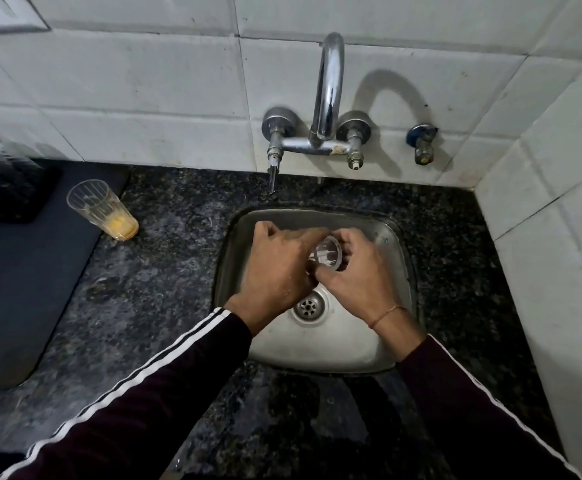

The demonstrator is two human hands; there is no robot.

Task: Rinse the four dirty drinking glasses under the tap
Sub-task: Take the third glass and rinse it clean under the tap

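- Though only two glasses show clearly, the far-left one, the dirty glass, stands upright on the worktop, well left of the sink; clear, ribbed, tapering to the base, yellow-orange dregs at the bottom.
- Judged light, rigid, breakable; best taken round the mid-wall, not by the rim.
- Left hand: over the sink, fingers reaching across to the held glass; they seem to wrap its far end, though the hand's back hides the grip.
- Held glass: between both hands above the sink basin, lying roughly sideways, one round end facing the camera; clear, ribbed, no residue visible.
- Likely wet, so slippery; a drop onto the steel could chip it. Two-handed hold suits.
- Right hand: fingers curled round the glass from the right, thumb side nearest.
- Tap: spout arches above; no stream discernible.
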